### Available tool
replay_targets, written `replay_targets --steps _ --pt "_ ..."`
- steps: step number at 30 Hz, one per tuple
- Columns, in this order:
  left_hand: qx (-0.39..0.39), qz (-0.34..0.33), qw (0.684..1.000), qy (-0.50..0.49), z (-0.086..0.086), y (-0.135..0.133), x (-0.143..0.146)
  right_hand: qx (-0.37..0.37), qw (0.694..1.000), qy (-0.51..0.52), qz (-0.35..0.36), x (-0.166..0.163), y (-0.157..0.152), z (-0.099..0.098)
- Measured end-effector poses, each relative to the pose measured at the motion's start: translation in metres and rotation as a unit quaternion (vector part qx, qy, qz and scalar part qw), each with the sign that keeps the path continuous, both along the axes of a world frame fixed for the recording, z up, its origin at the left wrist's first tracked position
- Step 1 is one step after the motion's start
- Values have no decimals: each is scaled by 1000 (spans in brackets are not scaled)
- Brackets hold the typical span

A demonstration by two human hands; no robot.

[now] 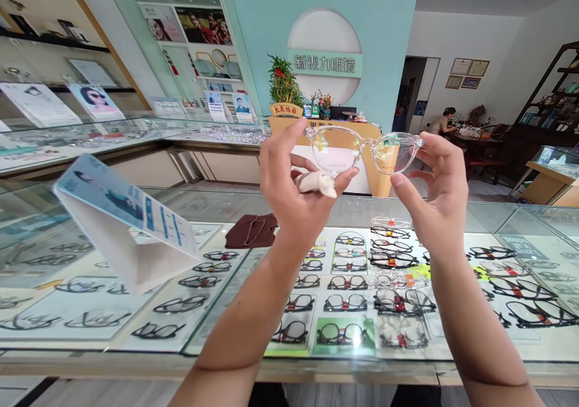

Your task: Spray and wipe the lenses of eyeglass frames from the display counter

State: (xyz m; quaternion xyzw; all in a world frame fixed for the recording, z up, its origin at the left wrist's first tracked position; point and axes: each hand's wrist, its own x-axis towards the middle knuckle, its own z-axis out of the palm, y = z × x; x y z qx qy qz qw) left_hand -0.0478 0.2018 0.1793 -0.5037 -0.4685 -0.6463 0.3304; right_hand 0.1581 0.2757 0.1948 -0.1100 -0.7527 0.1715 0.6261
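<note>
I hold up a pair of clear-framed glasses (364,149) in front of me with both hands. My left hand (292,181) pinches the frame's left lens rim between thumb and fingers, and a small white cloth (316,182) is tucked in the same hand below the lens. My right hand (429,187) grips the right end of the frame with fingertips and thumb. Both hands hover above a glass display counter (217,359) filled with several rows of glasses.
A folded card stand (122,223) and a dark brown cloth (252,231) lie on the counter top at left. Further glass cases run along the left wall. A reception desk (375,181) with a plant stands behind. A person sits at a table far right.
</note>
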Motion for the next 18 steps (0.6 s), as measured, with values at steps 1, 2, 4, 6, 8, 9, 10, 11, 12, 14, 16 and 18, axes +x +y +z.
replay_targets --steps 1,2,4,6,8,9,10,11,12,14,16,18 --pt "-2 13 1000 4 -1 0 0 -3 1000 2 11 -1 2 -1" --pt "-1 23 1000 9 -1 0 0 -6 1000 4 18 -1 4 -2" --pt "7 29 999 17 -2 1 -1 -9 1000 8 23 -1 5 -2" --pt "19 20 999 23 -3 2 -1 -10 1000 12 23 -1 5 -3" --pt "30 10 999 25 -2 3 -1 -12 1000 13 23 0 4 -2" --pt "35 8 999 24 -2 3 0 -13 1000 13 22 0 3 -2" --pt "38 8 999 23 -2 3 0 -14 1000 12 21 0 2 -2" --pt "41 10 999 22 -2 3 1 -13 1000 12 19 0 1 -1" --pt "42 13 999 21 -2 3 1 -11 1000 12 17 0 0 0" --pt "42 14 999 20 -1 2 1 -3 1000 14 10 0 -5 2" --pt "42 8 999 23 -1 1 0 12 999 33 -4 4 -12 5" --pt "40 2 999 27 -1 0 -2 25 995 98 -24 12 -20 8"
